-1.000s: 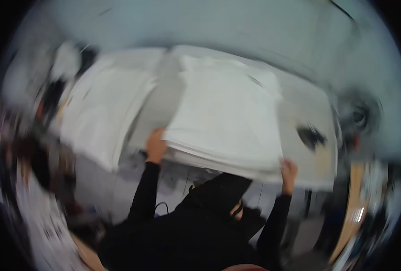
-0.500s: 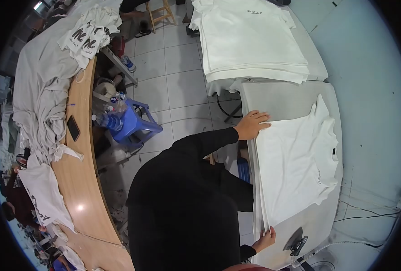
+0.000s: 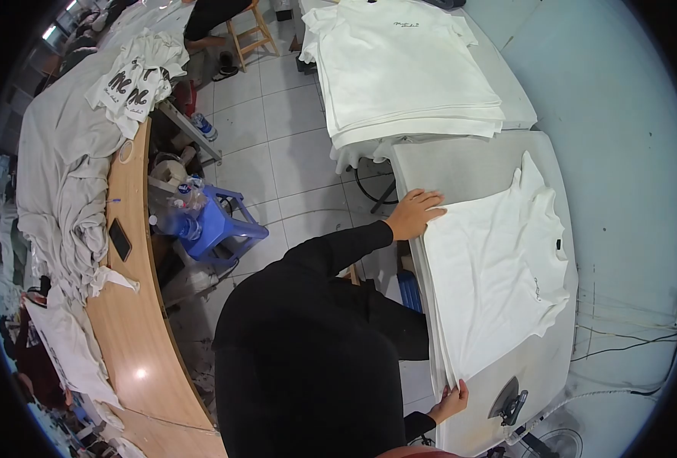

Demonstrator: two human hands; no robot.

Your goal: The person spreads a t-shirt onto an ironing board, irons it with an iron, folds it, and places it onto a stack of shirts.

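Observation:
A white T-shirt (image 3: 487,267) lies spread on the pale padded table, its collar toward the wall and its hem toward me. Small dark script is printed on its chest. Further white layers show under its hem. My left hand (image 3: 411,216) rests at the far hem corner, fingers stretched out and lying flat. At the near hem corner, my right hand (image 3: 451,401) has its fingers closed on the shirt's edge. An iron (image 3: 512,407) sits just beyond my right hand, on a dark rest.
A stack of white T-shirts (image 3: 407,76) lies on the adjoining table. Behind me are a blue stool (image 3: 224,225) with bottles and a wooden table (image 3: 128,328) bearing cloth and a phone (image 3: 120,239). Cables (image 3: 628,347) run along the wall. Another person's legs (image 3: 205,34) show at the top.
The view has shifted slightly, moving the tables and stool a little in frame. Both hands stay at the same hem corners, and the shirt lies much as before.

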